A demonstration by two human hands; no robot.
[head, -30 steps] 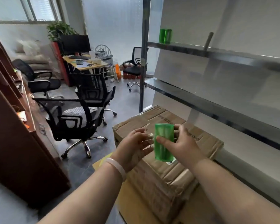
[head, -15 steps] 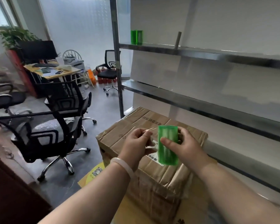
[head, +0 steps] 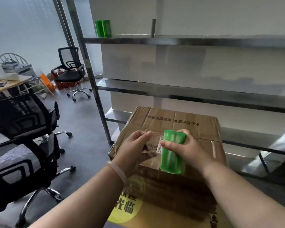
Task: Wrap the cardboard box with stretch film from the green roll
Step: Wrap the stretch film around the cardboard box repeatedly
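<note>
The right hand (head: pixel 190 151) gripped the green roll (head: pixel 172 153) above the cardboard box (head: pixel 184 122). The left hand (head: pixel 135 149), beside the roll, pinched the film's (head: pixel 152 142) loose end.

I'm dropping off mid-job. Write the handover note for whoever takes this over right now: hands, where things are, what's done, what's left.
Left hand: pinches the loose end of the clear film above the box top.
Right hand: grips the green roll over the near part of the cardboard box.
Box: on flat cardboard beside the metal shelving.
Done: a short stretch of film is pulled out between the hands.
Left: fix the end to the box and wind film around it. Whether any turns are already on cannot be told.
Spare green rolls stand on the upper shelf.
</note>
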